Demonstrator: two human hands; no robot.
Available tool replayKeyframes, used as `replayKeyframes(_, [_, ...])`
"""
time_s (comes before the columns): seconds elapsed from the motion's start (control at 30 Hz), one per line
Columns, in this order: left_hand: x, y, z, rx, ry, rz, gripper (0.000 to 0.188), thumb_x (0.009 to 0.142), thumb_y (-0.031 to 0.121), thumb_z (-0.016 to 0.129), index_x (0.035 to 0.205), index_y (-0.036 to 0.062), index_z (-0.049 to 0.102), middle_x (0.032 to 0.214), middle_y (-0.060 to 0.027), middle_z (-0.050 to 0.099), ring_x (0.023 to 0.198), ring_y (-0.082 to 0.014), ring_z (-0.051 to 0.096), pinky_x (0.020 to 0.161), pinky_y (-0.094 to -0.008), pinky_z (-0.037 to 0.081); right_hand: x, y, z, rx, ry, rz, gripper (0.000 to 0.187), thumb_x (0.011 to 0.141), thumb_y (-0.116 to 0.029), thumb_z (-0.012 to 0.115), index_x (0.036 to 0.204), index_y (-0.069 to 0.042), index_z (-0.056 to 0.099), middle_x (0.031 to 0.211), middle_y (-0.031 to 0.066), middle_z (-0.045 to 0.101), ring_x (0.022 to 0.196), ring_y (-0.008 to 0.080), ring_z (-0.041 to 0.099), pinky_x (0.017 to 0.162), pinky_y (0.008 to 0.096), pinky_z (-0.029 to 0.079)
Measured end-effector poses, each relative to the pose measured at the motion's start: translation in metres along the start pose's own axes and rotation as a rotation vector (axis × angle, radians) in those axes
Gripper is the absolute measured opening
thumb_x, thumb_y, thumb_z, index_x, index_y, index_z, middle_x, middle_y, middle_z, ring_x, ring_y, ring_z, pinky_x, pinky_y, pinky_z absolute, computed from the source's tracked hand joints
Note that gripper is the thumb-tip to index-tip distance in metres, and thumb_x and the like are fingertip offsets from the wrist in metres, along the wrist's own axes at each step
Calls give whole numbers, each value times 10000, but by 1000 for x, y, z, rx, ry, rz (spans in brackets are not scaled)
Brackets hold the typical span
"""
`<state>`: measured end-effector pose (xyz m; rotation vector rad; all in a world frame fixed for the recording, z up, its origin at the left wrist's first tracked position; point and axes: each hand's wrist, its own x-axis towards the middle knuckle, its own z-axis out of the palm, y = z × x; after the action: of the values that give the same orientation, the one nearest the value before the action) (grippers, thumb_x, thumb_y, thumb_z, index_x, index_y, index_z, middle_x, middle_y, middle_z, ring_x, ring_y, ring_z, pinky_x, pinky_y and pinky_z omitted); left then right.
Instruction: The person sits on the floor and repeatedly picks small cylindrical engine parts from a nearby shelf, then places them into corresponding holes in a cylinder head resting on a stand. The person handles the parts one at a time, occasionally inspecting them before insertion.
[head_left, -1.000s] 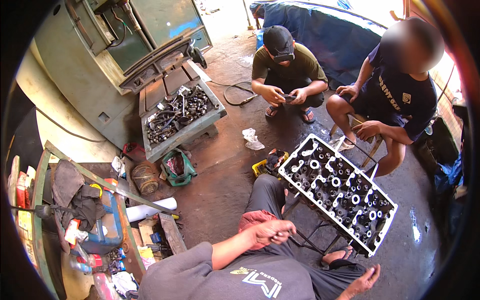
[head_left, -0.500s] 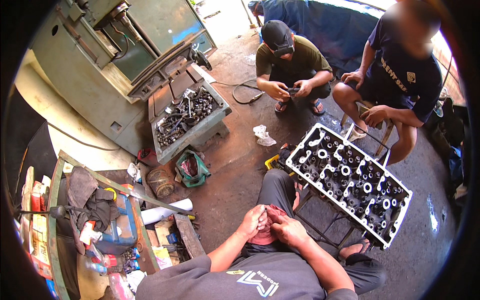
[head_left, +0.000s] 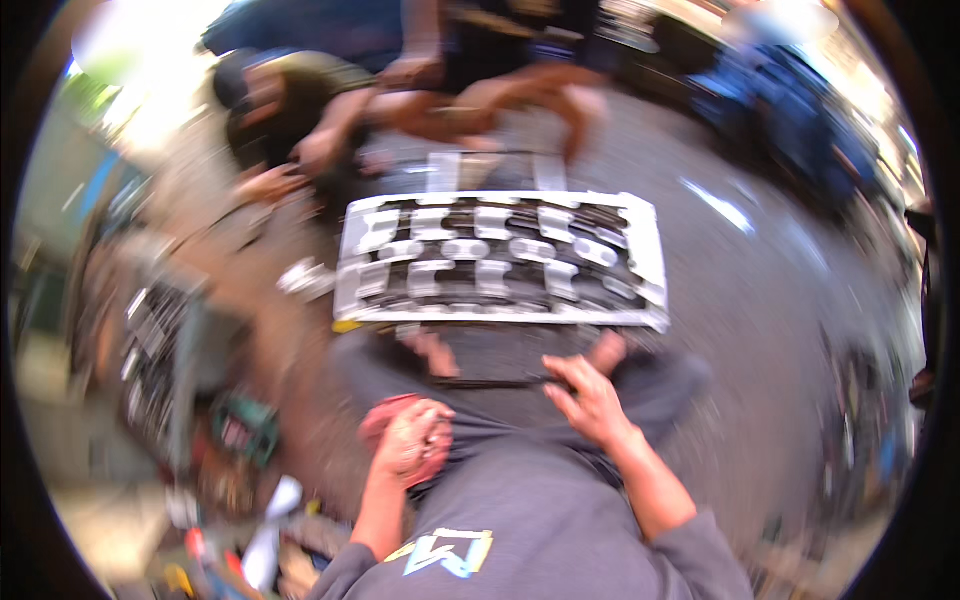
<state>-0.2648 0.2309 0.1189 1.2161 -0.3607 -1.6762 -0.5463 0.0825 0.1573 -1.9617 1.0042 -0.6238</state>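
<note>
Left hand (head_left: 412,438) curls against a red cloth (head_left: 376,424), gripping or not I can't tell; far of the 2 hands, the cylinder head (head_left: 495,263) lies lengthwise left to right; the right hand (head_left: 594,402), fingers loosely spread, is nearer.

Floor (head_left: 740,330): dk. grey at R, brownish at L, blurred. Directly on it: 1 crumpled white bag (head_left: 305,279), L of metal block; 1 green tub (head_left: 245,428), placed near table. Grey table (head_left: 187,385), L side: heaped w/ sm. metal parts (head_left: 150,345), qty. unclear. White-edged metal block (head_left: 500,262), lg.: carried on support mostly hidden beneath.
</note>
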Motion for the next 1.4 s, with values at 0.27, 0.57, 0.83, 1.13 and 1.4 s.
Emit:
replayKeyframes(0.27, [158, -52, 74, 664, -579, -398, 202, 961, 209, 549, 1066, 43, 593, 764, -14, 561, 491, -70, 407, 439, -212, 346, -222, -3, -222, -116, 1590, 241, 207, 905, -76, 643, 1109, -39, 647, 830, 11, 624, 642, 76, 515, 573, 242, 436])
replayKeyframes(0.57, [188, -94, 55, 875, -758, -333, 209, 948, 226, 588, 1049, 51, 642, 755, 7, 603, 561, -63, 463, 513, -195, 341, -478, -151, -207, -643, 2653, -321, 203, 908, -45, 549, 1102, -46, 608, 827, 18, 599, 594, 67, 509, 488, 209, 423])
replayKeyframes(0.83, [186, -84, 59, 881, -763, -243, 385, 966, 423, 547, 1042, 51, 612, 703, 17, 535, 515, -61, 376, 467, -203, 281, -609, -234, -228, -698, 2747, 54, 284, 809, -36, 570, 1077, -41, 666, 896, 27, 634, 691, 113, 557, 615, 271, 455])
replayKeyframes(1.13, [176, -79, 60, 879, -701, -273, 350, 964, 420, 543, 1076, 92, 595, 716, 33, 516, 484, -63, 363, 424, -222, 266, -638, -235, -262, -602, 2650, 180, 347, 741, 14, 562, 1068, 29, 678, 1089, 94, 671, 992, 180, 609, 908, 288, 449])
replayKeyframes(1.4, [177, -82, 57, 846, -691, -277, 348, 961, 419, 550, 1073, 92, 585, 719, 25, 512, 474, -71, 365, 418, -230, 282, -643, -238, -269, -540, 2644, 102, 344, 724, 13, 559, 1039, 22, 698, 1061, 89, 679, 958, 189, 618, 861, 303, 475])
